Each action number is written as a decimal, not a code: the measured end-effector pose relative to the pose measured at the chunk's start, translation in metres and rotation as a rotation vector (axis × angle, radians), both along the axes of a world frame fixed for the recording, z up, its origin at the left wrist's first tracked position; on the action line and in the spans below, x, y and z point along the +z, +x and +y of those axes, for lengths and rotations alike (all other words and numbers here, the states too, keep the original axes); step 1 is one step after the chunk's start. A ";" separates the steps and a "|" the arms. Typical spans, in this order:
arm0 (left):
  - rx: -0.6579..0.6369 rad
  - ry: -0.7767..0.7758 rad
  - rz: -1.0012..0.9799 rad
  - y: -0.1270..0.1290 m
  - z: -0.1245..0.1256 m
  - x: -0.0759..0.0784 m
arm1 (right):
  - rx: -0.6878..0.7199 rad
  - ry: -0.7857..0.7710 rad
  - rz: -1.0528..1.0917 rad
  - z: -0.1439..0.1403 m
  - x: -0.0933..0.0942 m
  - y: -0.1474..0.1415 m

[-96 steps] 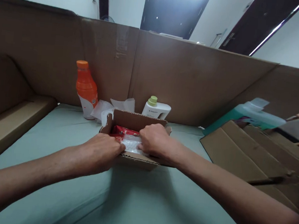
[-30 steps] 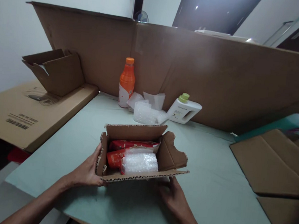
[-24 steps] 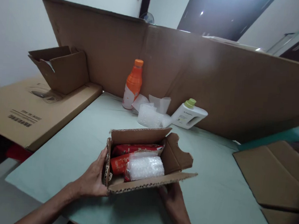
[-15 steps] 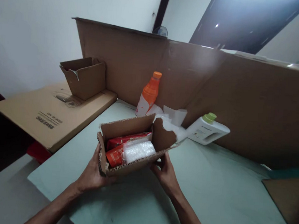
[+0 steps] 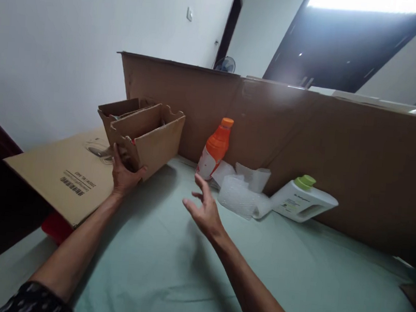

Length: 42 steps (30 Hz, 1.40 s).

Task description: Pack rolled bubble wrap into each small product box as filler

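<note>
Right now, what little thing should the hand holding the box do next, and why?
Probably ease the small box down beside the other open box on the flat carton. The left hand alone grips its lower corner, it hangs over the carton's edge, and the right hand is open and empty.

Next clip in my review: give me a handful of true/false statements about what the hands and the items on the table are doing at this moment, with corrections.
1. The left hand grips the small cardboard box. True.
2. The right hand holds the orange bottle. False: it is open and empty, hovering over the green table, short of the bottle.
3. The white jug with a green cap lies on its side. True.
4. The bubble wrap sits inside the small cardboard box. False: it lies on the table between the orange bottle and the white jug.
5. The orange bottle stands upright by the cardboard wall. True.
</note>
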<state>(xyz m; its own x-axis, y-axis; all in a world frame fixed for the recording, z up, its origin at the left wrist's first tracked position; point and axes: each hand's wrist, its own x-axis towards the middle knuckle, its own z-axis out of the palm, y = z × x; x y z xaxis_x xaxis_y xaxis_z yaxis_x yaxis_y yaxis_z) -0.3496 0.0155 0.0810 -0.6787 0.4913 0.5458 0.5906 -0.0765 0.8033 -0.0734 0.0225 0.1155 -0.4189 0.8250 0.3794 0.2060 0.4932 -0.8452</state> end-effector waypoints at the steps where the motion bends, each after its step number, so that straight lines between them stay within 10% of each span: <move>1: 0.044 -0.027 0.021 -0.005 0.010 0.000 | -0.003 -0.032 -0.039 -0.010 -0.013 0.012; 6: 0.119 -0.163 -0.031 -0.017 0.040 -0.008 | -0.018 -0.183 -0.164 -0.071 -0.082 0.066; 10: 0.106 -0.166 -0.058 -0.020 0.047 -0.015 | -0.017 -0.184 -0.202 -0.108 -0.102 0.085; 18: 0.152 -0.167 -0.197 0.021 0.036 -0.040 | -0.088 -0.049 -0.203 -0.119 -0.108 0.083; 23: -0.047 -0.180 -0.136 0.055 0.041 -0.044 | -0.100 -0.018 -0.188 -0.120 -0.106 0.080; 31: -0.155 -0.319 -0.085 0.029 0.097 0.001 | -0.083 -0.038 -0.154 -0.122 -0.107 0.081; 42: 0.164 -0.297 -0.086 -0.015 0.039 -0.017 | -0.002 -0.048 -0.173 -0.122 -0.096 0.081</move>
<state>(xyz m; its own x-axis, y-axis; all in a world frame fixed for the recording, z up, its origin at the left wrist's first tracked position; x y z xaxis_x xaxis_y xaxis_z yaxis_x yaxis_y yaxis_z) -0.3642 0.0544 0.0637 -0.7990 0.5009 0.3327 0.5049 0.2582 0.8237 0.0075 -0.0996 0.0194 -0.4727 0.8414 0.2621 0.3514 0.4527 -0.8195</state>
